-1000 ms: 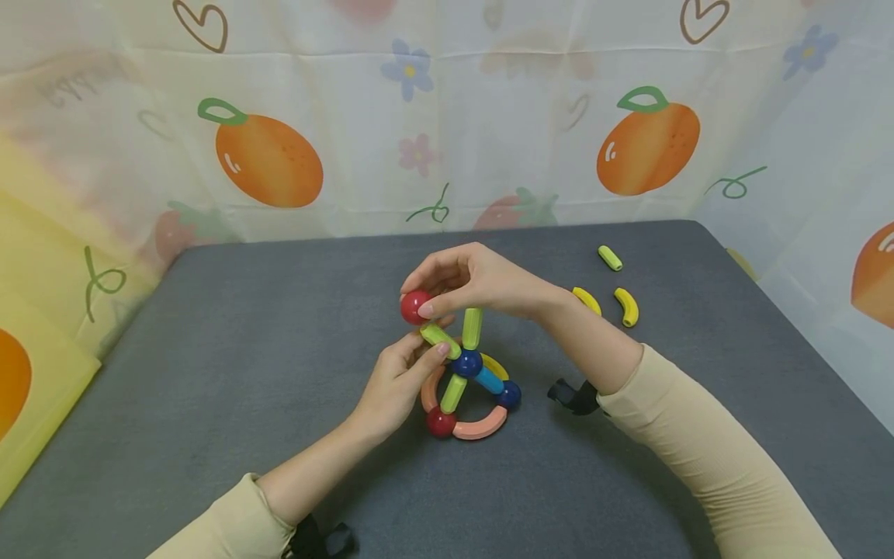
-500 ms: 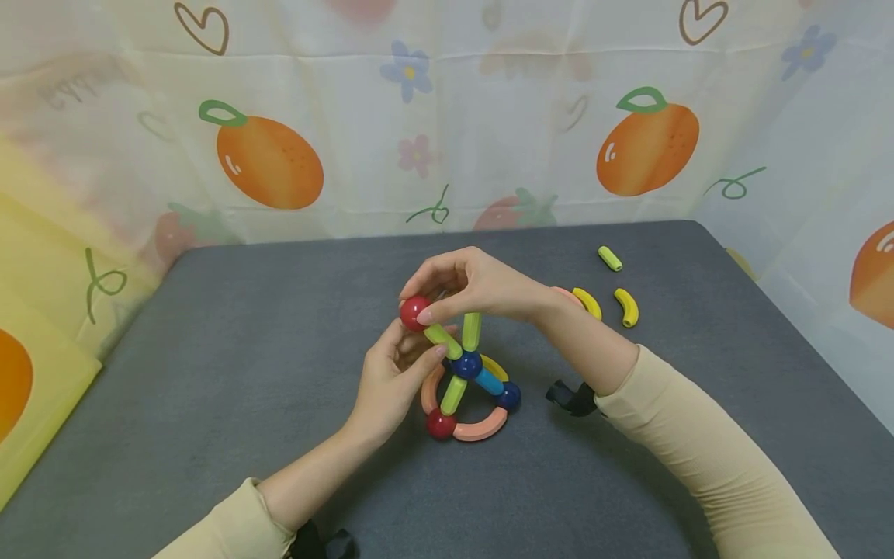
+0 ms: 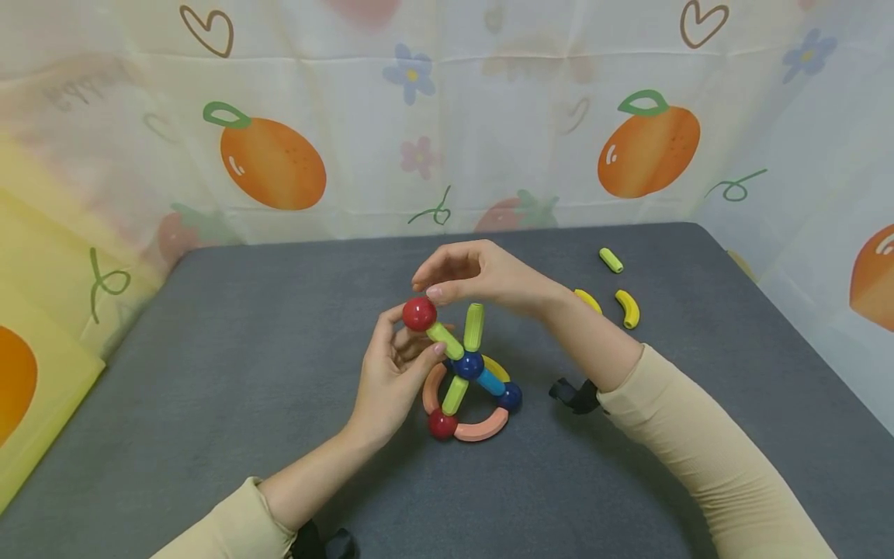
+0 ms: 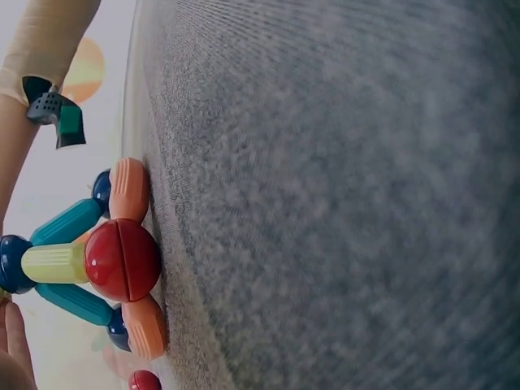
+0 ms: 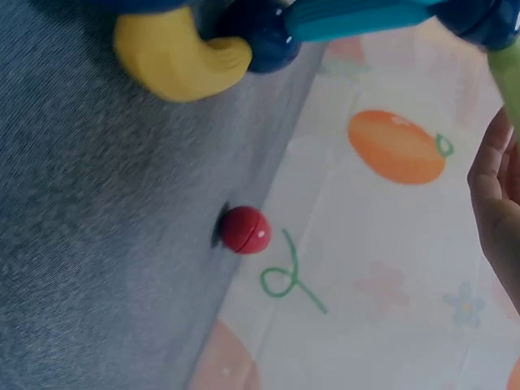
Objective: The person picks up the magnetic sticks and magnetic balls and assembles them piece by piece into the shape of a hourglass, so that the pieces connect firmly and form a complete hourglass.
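A magnetic ball-and-stick construction stands on the grey table. Its round base joins curved pink pieces [image 3: 482, 429], a yellow curve, a lower red ball [image 3: 442, 425] and a navy ball [image 3: 510, 397]. Slanted sticks, one green [image 4: 53, 264] and one blue [image 3: 491, 381], meet at a raised navy ball [image 3: 469, 365]. From it rise an upright green stick [image 3: 474, 326] and a leftward-tilted green stick [image 3: 445, 340] capped by a red ball [image 3: 420, 314]. My left hand [image 3: 387, 380] pinches the tilted stick between thumb and fingers. My right hand [image 3: 482, 272] hovers just above the red cap, its fingers loosely bent.
Two yellow curved pieces [image 3: 628, 309] and a loose green stick [image 3: 611, 260] lie at the table's back right. A separate red ball [image 5: 244, 230] sits on the table in the right wrist view. A fruit-print curtain [image 3: 461, 116] hangs behind the table.
My right hand has lowered the red ball onto the tilted green stick, then let go and lifted slightly up and right. My left hand stays on the stick.
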The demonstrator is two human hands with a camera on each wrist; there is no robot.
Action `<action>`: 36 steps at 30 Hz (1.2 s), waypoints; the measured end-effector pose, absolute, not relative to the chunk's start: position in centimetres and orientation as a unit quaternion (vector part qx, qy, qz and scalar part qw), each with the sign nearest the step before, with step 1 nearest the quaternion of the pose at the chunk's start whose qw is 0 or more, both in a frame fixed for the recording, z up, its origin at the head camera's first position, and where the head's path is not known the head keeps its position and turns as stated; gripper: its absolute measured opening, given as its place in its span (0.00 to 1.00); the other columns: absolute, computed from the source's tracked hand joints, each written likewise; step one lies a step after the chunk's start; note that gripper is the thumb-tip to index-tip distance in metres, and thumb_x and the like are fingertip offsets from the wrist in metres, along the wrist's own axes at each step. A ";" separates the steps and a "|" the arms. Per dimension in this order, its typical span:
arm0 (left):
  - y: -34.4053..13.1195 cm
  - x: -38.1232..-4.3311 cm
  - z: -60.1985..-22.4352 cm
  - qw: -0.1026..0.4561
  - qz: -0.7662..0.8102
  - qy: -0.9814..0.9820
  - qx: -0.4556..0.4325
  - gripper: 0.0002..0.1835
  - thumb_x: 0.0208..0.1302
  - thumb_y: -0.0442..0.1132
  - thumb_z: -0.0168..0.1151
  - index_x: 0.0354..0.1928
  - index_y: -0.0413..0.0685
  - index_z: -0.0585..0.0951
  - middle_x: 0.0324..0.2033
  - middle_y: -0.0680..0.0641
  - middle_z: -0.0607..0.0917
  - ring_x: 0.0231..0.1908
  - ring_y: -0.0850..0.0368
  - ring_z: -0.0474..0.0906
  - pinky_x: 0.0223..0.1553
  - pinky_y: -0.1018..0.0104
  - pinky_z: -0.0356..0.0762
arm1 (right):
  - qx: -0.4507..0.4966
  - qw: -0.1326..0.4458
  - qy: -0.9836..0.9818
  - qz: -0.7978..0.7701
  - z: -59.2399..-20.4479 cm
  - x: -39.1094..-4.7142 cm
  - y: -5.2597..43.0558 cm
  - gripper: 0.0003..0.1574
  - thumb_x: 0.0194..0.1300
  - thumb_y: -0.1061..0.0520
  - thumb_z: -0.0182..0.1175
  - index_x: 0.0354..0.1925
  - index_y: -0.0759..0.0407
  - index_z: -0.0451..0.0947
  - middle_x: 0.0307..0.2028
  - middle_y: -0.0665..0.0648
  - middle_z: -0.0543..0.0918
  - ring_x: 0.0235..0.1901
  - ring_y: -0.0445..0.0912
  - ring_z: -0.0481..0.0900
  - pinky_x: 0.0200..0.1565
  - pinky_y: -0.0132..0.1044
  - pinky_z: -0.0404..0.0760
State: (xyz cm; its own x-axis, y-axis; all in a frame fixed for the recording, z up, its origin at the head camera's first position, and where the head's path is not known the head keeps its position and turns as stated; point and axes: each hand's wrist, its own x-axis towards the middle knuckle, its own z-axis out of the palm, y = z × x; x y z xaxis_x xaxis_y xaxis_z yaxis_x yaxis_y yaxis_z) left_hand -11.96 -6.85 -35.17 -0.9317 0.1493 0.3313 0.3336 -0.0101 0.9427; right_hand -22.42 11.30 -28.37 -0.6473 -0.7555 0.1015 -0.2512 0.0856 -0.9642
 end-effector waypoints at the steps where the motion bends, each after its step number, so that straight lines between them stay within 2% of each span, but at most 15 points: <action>1: -6.9 -12.0 -35.2 0.069 -0.685 -0.704 -0.176 0.29 0.66 0.29 0.62 0.65 0.42 0.62 0.53 0.34 0.84 0.48 0.69 0.84 0.52 0.72 0.83 | -0.355 0.216 0.704 -0.576 -28.5 -22.6 11.5 0.17 0.66 0.55 0.62 0.52 0.57 0.80 0.53 0.59 0.83 0.55 0.51 0.81 0.58 0.50 0.81; 6: -6.9 -12.0 -35.0 0.074 -0.671 -0.715 -0.183 0.28 0.65 0.29 0.62 0.64 0.43 0.64 0.52 0.34 0.85 0.48 0.69 0.84 0.52 0.72 0.82 | -0.321 0.197 0.711 -0.593 -29.5 -23.9 12.3 0.16 0.68 0.55 0.61 0.52 0.59 0.79 0.51 0.58 0.83 0.50 0.50 0.81 0.56 0.52 0.81; 10: -6.9 -12.0 -34.9 0.075 -0.662 -0.723 -0.182 0.28 0.65 0.30 0.63 0.64 0.44 0.65 0.52 0.36 0.85 0.48 0.69 0.84 0.52 0.72 0.82 | -0.274 0.177 0.718 -0.615 -30.2 -24.9 12.9 0.17 0.69 0.57 0.59 0.53 0.63 0.78 0.50 0.57 0.83 0.48 0.50 0.82 0.55 0.48 0.83; 14: -6.9 -11.9 -34.9 0.073 -0.662 -0.724 -0.183 0.28 0.65 0.30 0.63 0.65 0.44 0.65 0.52 0.36 0.85 0.48 0.69 0.84 0.52 0.72 0.82 | -0.234 0.153 0.730 -0.624 -30.9 -25.8 13.5 0.19 0.70 0.58 0.58 0.56 0.65 0.76 0.55 0.62 0.80 0.49 0.48 0.81 0.57 0.45 0.82; 19: -6.9 -11.9 -34.9 0.064 -0.667 -0.719 -0.184 0.28 0.66 0.30 0.61 0.65 0.44 0.63 0.52 0.34 0.85 0.48 0.69 0.85 0.53 0.72 0.82 | -0.200 0.128 0.757 -0.609 -31.9 -27.0 13.9 0.23 0.70 0.56 0.59 0.58 0.66 0.74 0.60 0.67 0.76 0.51 0.47 0.81 0.60 0.48 0.80; 26: -6.8 -11.8 -34.9 0.049 -0.666 -0.723 -0.179 0.29 0.68 0.30 0.60 0.67 0.47 0.61 0.53 0.36 0.85 0.50 0.61 0.86 0.53 0.69 0.83 | -0.184 0.118 0.820 -0.529 -33.7 -28.7 13.7 0.23 0.70 0.53 0.59 0.59 0.63 0.75 0.60 0.65 0.77 0.59 0.57 0.77 0.61 0.52 0.79; 30: -6.8 -11.7 -34.9 0.043 -0.665 -0.724 -0.177 0.30 0.68 0.31 0.59 0.68 0.47 0.60 0.53 0.37 0.85 0.51 0.57 0.86 0.52 0.69 0.83 | -0.176 0.122 0.851 -0.480 -34.6 -29.3 13.2 0.23 0.70 0.52 0.60 0.59 0.60 0.75 0.59 0.63 0.79 0.59 0.56 0.78 0.58 0.50 0.81; 36: -6.9 -11.7 -34.9 0.040 -0.662 -0.728 -0.174 0.30 0.69 0.31 0.59 0.68 0.49 0.59 0.53 0.38 0.85 0.49 0.58 0.86 0.51 0.68 0.84 | -0.189 0.125 0.891 -0.392 -35.2 -29.7 12.2 0.23 0.70 0.51 0.60 0.60 0.56 0.76 0.61 0.61 0.79 0.61 0.55 0.78 0.56 0.48 0.82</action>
